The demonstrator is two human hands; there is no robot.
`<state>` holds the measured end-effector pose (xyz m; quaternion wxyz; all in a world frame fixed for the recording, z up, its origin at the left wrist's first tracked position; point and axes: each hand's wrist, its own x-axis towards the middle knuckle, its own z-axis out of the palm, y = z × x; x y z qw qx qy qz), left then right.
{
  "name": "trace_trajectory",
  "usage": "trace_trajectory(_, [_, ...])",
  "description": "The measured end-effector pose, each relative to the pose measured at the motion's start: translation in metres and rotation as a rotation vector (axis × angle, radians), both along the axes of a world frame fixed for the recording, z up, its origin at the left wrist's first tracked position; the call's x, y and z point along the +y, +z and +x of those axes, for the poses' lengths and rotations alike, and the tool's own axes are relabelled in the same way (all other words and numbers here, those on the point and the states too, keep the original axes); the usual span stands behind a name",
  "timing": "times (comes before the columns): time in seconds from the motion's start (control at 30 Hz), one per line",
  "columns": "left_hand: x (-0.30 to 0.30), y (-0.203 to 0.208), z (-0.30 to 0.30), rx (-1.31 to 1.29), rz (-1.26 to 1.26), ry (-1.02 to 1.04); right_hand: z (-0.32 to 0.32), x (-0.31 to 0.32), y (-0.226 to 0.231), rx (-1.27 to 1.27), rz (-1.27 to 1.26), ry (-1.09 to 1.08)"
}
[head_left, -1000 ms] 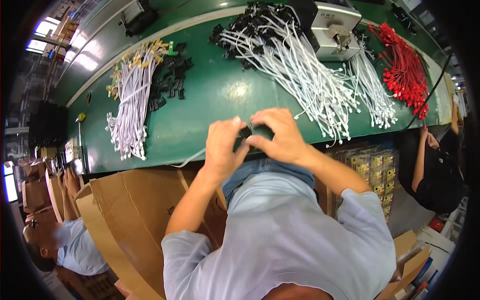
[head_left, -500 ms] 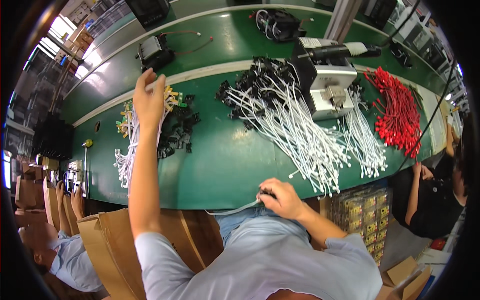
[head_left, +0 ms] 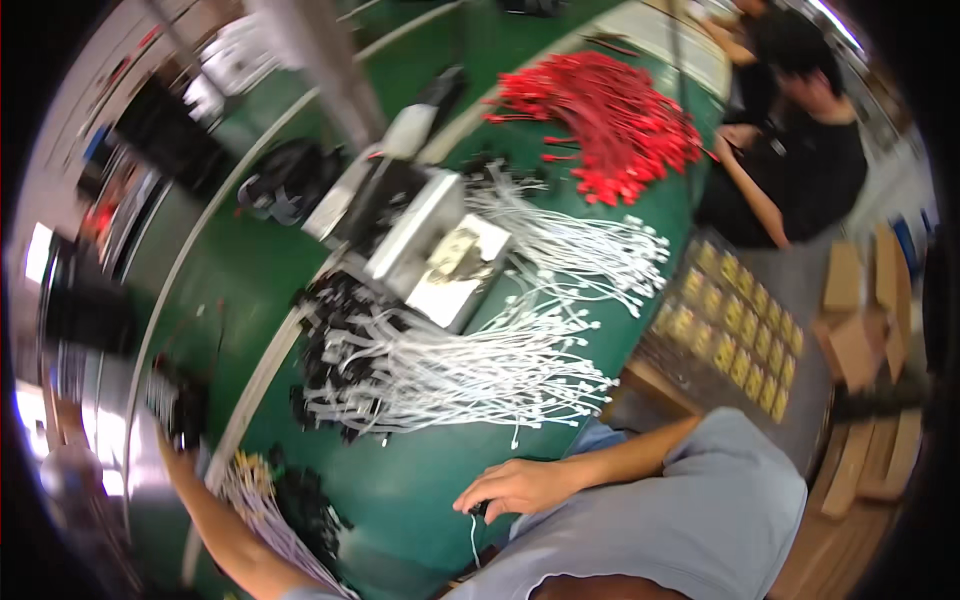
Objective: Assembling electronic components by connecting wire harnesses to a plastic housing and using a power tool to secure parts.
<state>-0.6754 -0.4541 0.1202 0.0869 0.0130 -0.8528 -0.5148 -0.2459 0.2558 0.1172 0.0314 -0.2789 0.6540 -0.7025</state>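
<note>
My right hand (head_left: 518, 487) is closed around a small black connector (head_left: 480, 509) at the bench's front edge; a white cable (head_left: 474, 540) trails down from it. Stretched out to the far left, my left hand (head_left: 172, 450) is smeared by motion, so its fingers cannot be made out. It is beside a dark boxy assembly (head_left: 180, 400) on the far strip of the bench. Near my left forearm lie a bundle of white cables with yellowish ends (head_left: 255, 490) and a pile of small black parts (head_left: 310, 505).
A large heap of white cables with black ends (head_left: 450, 375) lies mid-bench beside a silver-and-black machine (head_left: 450, 260). Behind it are more white cables (head_left: 580, 245) and red cables (head_left: 610, 120). Trays of yellow parts (head_left: 735, 325) stand right; a person in black (head_left: 800, 150) sits beyond.
My view has swung to the right and tilted, so the bench now slants. My left hand still reaches to the far strip; my right hand keeps the black connector near the front edge.
</note>
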Motion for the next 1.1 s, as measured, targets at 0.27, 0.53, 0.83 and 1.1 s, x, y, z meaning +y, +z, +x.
trace_trajectory(0.27, [0.202,0.047,-0.017,-0.478,0.905,0.378,-0.006,0.003,0.000,-0.196,-0.120,0.010])
trace_trajectory(0.53, [0.188,0.045,-0.044,-0.433,0.847,0.337,-0.003,0.007,0.002,-0.348,-0.177,0.164])
trace_trajectory(0.83, [0.240,0.144,0.150,-0.012,0.799,-0.039,-0.012,0.042,0.030,-0.506,-0.684,0.332])
trace_trajectory(1.1, [0.312,0.116,0.343,0.372,0.757,-0.350,-0.012,0.076,0.065,-0.461,-0.735,0.166])
